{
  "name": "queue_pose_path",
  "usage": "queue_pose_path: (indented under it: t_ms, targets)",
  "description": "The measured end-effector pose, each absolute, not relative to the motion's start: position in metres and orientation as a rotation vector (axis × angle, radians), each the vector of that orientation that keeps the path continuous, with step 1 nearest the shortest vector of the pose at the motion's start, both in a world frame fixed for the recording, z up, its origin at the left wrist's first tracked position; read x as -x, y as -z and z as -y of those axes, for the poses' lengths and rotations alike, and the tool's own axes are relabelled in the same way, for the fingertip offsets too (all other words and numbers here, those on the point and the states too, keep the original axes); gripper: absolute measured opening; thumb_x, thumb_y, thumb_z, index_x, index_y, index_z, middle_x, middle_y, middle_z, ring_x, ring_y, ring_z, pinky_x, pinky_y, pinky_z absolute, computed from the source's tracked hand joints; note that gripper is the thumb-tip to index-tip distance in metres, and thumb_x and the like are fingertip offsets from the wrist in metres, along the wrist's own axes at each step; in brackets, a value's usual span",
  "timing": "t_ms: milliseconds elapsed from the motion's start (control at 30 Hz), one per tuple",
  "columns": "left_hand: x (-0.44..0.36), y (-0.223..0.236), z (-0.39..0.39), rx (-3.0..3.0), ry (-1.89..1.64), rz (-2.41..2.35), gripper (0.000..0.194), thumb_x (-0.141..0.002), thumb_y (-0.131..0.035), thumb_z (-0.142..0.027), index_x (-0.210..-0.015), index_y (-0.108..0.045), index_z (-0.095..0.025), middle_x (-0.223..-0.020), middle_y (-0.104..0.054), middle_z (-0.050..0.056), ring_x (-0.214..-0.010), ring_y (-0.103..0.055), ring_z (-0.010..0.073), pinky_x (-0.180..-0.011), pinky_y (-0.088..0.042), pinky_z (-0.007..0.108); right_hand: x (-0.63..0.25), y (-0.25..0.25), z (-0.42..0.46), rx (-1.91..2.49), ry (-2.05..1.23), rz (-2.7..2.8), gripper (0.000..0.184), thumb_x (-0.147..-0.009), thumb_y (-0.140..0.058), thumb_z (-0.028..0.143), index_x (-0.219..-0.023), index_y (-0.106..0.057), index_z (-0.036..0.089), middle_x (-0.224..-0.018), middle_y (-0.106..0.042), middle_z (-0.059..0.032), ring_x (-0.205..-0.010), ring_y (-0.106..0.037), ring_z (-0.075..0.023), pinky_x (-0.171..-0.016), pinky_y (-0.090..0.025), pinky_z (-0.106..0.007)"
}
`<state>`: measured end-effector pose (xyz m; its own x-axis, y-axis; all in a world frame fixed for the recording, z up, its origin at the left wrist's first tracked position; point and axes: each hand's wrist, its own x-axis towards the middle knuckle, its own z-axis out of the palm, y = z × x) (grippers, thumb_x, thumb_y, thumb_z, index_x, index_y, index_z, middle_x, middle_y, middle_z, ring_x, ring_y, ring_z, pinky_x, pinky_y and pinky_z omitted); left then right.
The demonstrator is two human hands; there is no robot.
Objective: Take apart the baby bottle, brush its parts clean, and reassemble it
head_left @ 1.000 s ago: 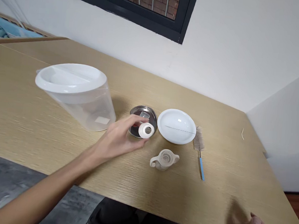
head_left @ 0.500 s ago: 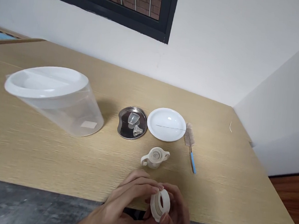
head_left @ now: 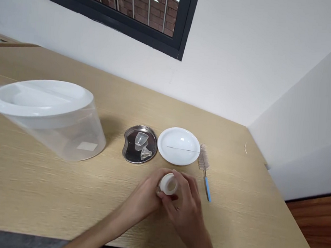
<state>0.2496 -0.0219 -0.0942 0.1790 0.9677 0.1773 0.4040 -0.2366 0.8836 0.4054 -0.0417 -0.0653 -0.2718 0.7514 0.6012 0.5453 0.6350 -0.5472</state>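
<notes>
Both hands (head_left: 163, 197) are closed around a white plastic ring (head_left: 168, 184), gripping it over the desk (head_left: 233, 211) at lower centre of the frame. Just above sits a white plate (head_left: 178, 146), with a steel tray (head_left: 128, 151) holding two clear nipples (head_left: 141, 139) to its left. A bottle brush (head_left: 204, 160) lies right, a large lidded clear container (head_left: 74, 139) far left.
</notes>
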Motion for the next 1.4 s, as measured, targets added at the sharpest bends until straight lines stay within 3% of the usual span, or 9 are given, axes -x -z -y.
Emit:
queue_pose_path:
  t_ms: [100,267,433,600,800,1000,1200,1400]
  targets:
    - [-0.248,0.098,0.017,-1.641,-1.035,-1.257,0.043,-0.068,-0.076,-0.017,-0.109,-0.064,-0.021,-0.105,-0.072,0.003,-0.094,-0.069,0.025,-0.085,-0.055,0.037,-0.407,0.067,0.036,1.045,-0.312,1.984,0.046,-0.093,-0.065,0.023,-0.136,-0.048,0.024,-0.119,-0.059,-0.0088,-0.111,-0.056,-0.0216,-0.093,-0.052,-0.035]
    - [-0.243,0.109,0.005,-1.554,-1.088,-0.984,0.069,-0.059,-0.079,-0.015,-0.121,-0.05,-0.02,-0.108,-0.07,0.007,-0.098,-0.069,0.0271,-0.087,-0.056,0.04,-0.415,0.063,0.029,1.031,-0.431,2.097,0.045,-0.09,-0.071,0.03,-0.13,-0.051,0.025,-0.115,-0.06,-0.007,-0.107,-0.058,-0.0209,-0.091,-0.053,-0.034]
    - [-0.24,0.11,-0.005,-1.643,-1.041,-0.825,0.076,-0.056,-0.084,-0.016,-0.122,-0.049,-0.02,-0.115,-0.068,0.009,-0.107,-0.066,0.0292,-0.091,-0.054,0.041,-0.421,0.062,0.02,1.068,-0.54,2.141,0.042,-0.085,-0.076,0.033,-0.121,-0.057,0.023,-0.108,-0.06,-0.0068,-0.1,-0.059,-0.0214,-0.085,-0.053,-0.036]
    - [-0.242,0.115,-0.011,-1.635,-1.068,-0.713,0.068,-0.057,-0.083,-0.016,-0.117,-0.052,-0.019,-0.112,-0.069,0.009,-0.1,-0.068,0.0272,-0.087,-0.056,0.038,-0.423,0.056,0.011,1.146,-0.708,2.129,0.041,-0.077,-0.081,0.031,-0.112,-0.062,0.024,-0.109,-0.061,-0.0052,-0.1,-0.06,-0.0212,-0.085,-0.053,-0.036]
    - [-0.246,0.119,-0.009,-1.617,-1.15,-0.723,0.064,-0.062,-0.08,-0.024,-0.119,-0.051,-0.017,-0.111,-0.07,0.008,-0.096,-0.071,0.0257,-0.084,-0.057,0.035,-0.429,0.04,0.003,1.148,-0.823,2.284,0.05,-0.078,-0.08,0.025,-0.124,-0.063,0.03,-0.122,-0.057,-0.0042,-0.115,-0.057,-0.0209,-0.099,-0.05,-0.038]
    - [-0.244,0.113,-0.006,-1.615,-1.142,-0.746,0.062,-0.064,-0.081,-0.026,-0.118,-0.051,-0.019,-0.111,-0.071,0.007,-0.096,-0.071,0.0244,-0.083,-0.058,0.033,-0.43,0.031,-0.009,1.12,-0.988,2.321,0.049,-0.074,-0.085,0.033,-0.119,-0.065,0.03,-0.119,-0.06,-0.0024,-0.111,-0.061,-0.0208,-0.098,-0.051,-0.037]
    - [-0.232,0.11,-0.012,-1.686,-1.137,-0.836,0.064,-0.061,-0.08,-0.025,-0.119,-0.051,-0.019,-0.108,-0.072,0.007,-0.092,-0.071,0.0235,-0.079,-0.057,0.034,-0.423,0.051,-0.016,0.958,-0.821,2.351,0.052,-0.082,-0.077,0.024,-0.129,-0.056,0.029,-0.13,-0.056,-0.0053,-0.12,-0.056,-0.0199,-0.101,-0.049,-0.036]
    - [-0.222,0.109,-0.016,-1.653,-1.127,-0.847,0.066,-0.06,-0.08,-0.024,-0.119,-0.052,-0.018,-0.11,-0.071,0.007,-0.093,-0.071,0.0234,-0.081,-0.056,0.034,-0.414,0.049,-0.019,0.968,-0.809,2.385,0.051,-0.082,-0.076,0.025,-0.128,-0.054,0.028,-0.128,-0.056,-0.0042,-0.118,-0.056,-0.0182,-0.098,-0.049,-0.035]
